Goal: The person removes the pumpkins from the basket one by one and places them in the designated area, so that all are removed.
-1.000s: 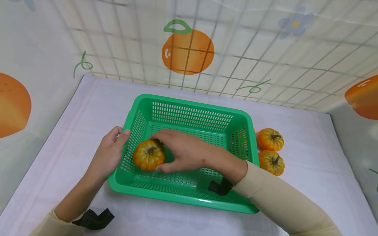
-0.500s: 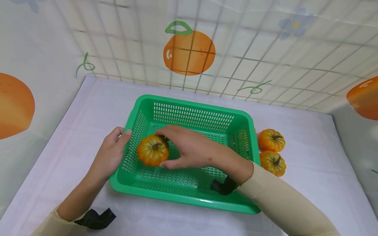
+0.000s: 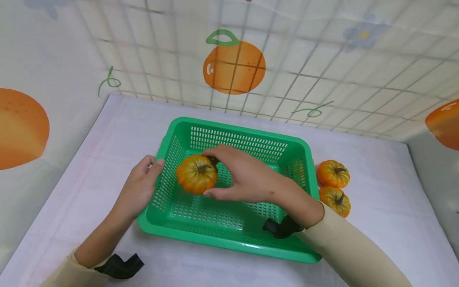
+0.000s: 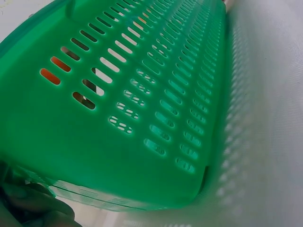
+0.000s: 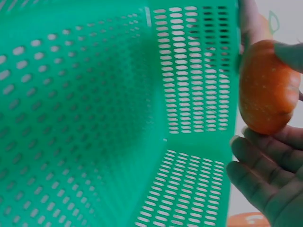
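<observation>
My right hand [image 3: 244, 175] holds a small orange-yellow pumpkin [image 3: 197, 174] with a brown stem, between thumb and fingers, above the left part of a green perforated plastic basket [image 3: 229, 248]. In the right wrist view the pumpkin [image 5: 267, 90] hangs clear of the basket floor, with the thumb on one side and fingertips on the other. My left hand [image 3: 140, 184] grips the basket's left rim, thumb on top; its other fingers are mostly hidden behind the wall. Curled fingers [image 4: 35, 203] of that hand show at the lower left of the left wrist view, beside the basket wall [image 4: 71, 142].
Two more pumpkins, one farther back [image 3: 333, 173] and one nearer [image 3: 335, 201], lie just right of the basket. A bit of orange shows behind the basket's right wall. A white cloth [image 3: 380, 223] covers the table, and a printed curtain [image 3: 172, 52] stands behind.
My right hand has raised the pumpkin and moved it to the right, away from the basket's left wall. The left hand stays on the rim. The head view has shifted slightly.
</observation>
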A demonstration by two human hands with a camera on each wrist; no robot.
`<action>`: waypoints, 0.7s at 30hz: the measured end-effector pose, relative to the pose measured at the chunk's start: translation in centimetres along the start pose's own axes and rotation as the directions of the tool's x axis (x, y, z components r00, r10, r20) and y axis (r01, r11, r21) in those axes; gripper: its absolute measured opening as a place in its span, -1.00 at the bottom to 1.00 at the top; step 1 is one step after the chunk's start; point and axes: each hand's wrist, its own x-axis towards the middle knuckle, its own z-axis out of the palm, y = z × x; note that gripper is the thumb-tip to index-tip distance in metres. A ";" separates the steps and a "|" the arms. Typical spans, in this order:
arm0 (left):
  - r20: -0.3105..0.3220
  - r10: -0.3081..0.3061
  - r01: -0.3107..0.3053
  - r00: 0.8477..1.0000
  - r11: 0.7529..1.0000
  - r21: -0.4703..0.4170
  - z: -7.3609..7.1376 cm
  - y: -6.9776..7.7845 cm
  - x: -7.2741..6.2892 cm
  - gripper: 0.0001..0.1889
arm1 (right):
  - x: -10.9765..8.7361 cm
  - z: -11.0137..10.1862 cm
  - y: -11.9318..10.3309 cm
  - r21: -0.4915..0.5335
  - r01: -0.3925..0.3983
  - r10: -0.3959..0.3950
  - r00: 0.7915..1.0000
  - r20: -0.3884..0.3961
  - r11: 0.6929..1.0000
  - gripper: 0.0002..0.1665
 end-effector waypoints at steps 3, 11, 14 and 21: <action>-0.001 -0.003 0.003 1.000 1.000 -0.009 0.1 0.0 0.0 -0.55 | -0.3 -0.6 -0.2 -0.012 -0.012 0.012 1.000 -0.008 1.000 -0.09; 0.005 0.022 -0.022 1.000 1.000 -0.002 0.5 0.1 0.2 -0.56 | -1.0 -1.7 -0.1 -0.013 -0.021 0.021 0.999 -0.046 1.000 -0.10; 0.002 0.020 -0.020 1.000 1.000 -0.005 0.4 0.0 0.2 -0.55 | -1.4 -2.0 -0.3 -0.027 -0.038 0.036 0.998 -0.050 0.999 -0.09; -0.013 0.032 -0.032 0.999 0.999 -0.008 0.1 -0.2 0.1 -0.55 | -3.5 -3.1 -0.7 -0.063 -0.093 0.087 0.992 -0.092 0.994 -0.07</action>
